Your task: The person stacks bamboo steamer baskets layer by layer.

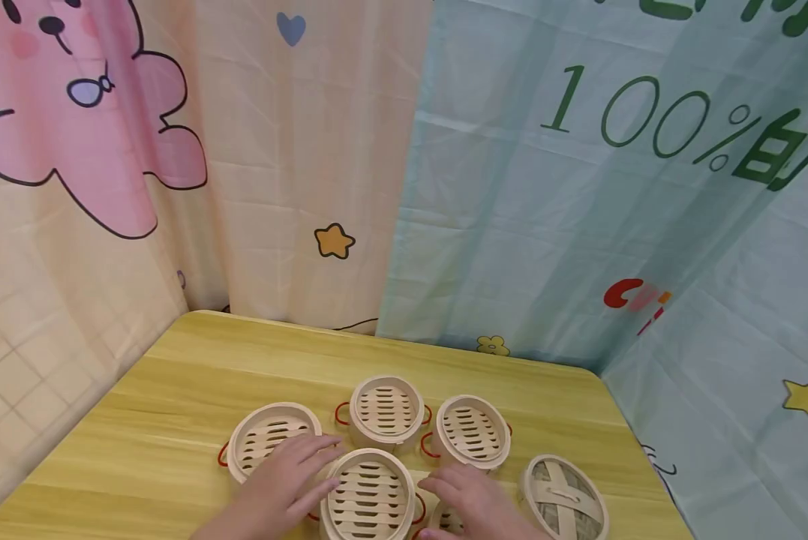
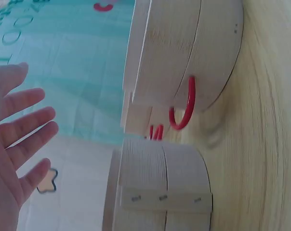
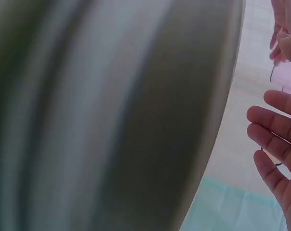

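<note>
My left hand [image 1: 278, 484] hovers over the front edge of the left bamboo steamer basket [image 1: 268, 441] and beside the front middle steamer basket [image 1: 370, 499]. Its fingers are spread and hold nothing, as the left wrist view of the same hand [image 2: 22, 139] confirms. On the other side, my right hand [image 1: 481, 504] is held above a steamer basket [image 1: 449, 517] that it mostly covers. In the right wrist view, this hand [image 3: 278, 139] has loosely extended fingers with nothing between them. The baskets have slatted bottoms and red loop handles [image 2: 190, 108].
Behind stand two more steamer baskets, one at the back middle [image 1: 386, 412] and one at the back right [image 1: 473, 433]. A woven bamboo lid [image 1: 582, 504] lies at the right. The wood-grain table [image 1: 174, 397] is bordered by printed curtains [image 1: 295, 165]. A blurred surface [image 3: 116, 115] fills much of the right wrist view.
</note>
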The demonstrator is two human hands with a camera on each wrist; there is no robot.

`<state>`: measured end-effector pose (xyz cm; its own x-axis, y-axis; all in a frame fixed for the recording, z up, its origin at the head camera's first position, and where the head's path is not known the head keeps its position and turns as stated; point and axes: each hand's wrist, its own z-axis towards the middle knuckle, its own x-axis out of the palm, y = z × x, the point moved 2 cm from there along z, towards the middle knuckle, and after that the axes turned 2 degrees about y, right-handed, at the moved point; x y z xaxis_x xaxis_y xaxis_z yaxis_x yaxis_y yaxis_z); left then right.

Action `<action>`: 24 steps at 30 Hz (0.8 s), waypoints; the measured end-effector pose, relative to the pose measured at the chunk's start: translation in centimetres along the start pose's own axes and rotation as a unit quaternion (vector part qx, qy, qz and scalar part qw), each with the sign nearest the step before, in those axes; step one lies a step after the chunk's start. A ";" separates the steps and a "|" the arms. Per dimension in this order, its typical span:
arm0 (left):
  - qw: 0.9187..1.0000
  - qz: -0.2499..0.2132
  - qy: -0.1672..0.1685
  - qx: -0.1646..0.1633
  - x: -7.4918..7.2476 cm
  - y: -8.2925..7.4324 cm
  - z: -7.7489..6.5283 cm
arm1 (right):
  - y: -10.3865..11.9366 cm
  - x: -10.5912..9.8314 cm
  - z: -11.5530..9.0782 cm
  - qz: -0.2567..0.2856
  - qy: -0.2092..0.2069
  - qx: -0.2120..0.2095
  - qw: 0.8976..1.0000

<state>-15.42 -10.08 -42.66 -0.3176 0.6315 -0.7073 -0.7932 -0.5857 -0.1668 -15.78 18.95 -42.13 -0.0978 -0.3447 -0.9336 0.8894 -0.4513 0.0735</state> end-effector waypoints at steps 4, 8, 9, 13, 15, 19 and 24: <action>0.995 -0.033 -0.042 -0.084 -0.9 1.3 -1.0 | 0.0 0.6 0.2 0.003 -0.008 -0.032 0.999; 0.984 -0.069 -0.081 -0.142 -1.8 2.4 -1.9 | -0.1 1.3 0.4 0.008 0.004 -0.066 0.998; 0.981 -0.076 -0.093 -0.150 -2.0 2.6 -2.0 | -0.1 1.5 0.5 0.009 0.009 -0.074 0.997; 0.961 -0.109 -0.132 -0.216 -2.6 3.7 -3.1 | 0.0 2.2 0.4 0.028 0.015 -0.088 0.996; 0.944 -0.123 -0.152 -0.267 -2.8 4.3 -3.7 | 0.1 2.5 0.4 0.020 0.006 -0.095 0.995; 0.886 -0.159 -0.187 -0.393 -2.8 5.9 -5.2 | 0.3 2.9 0.3 0.006 -0.010 -0.096 0.995; 0.777 -0.269 -0.191 -0.536 -2.5 8.0 -6.8 | 0.7 3.4 0.4 -0.026 -0.025 -0.084 0.996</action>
<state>-17.46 -19.83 -46.86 -0.3833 0.9165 -0.1149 -0.0409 -0.1411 -0.9891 -15.64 17.15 -45.08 -0.1647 -0.3666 -0.9157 0.9441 -0.3275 -0.0387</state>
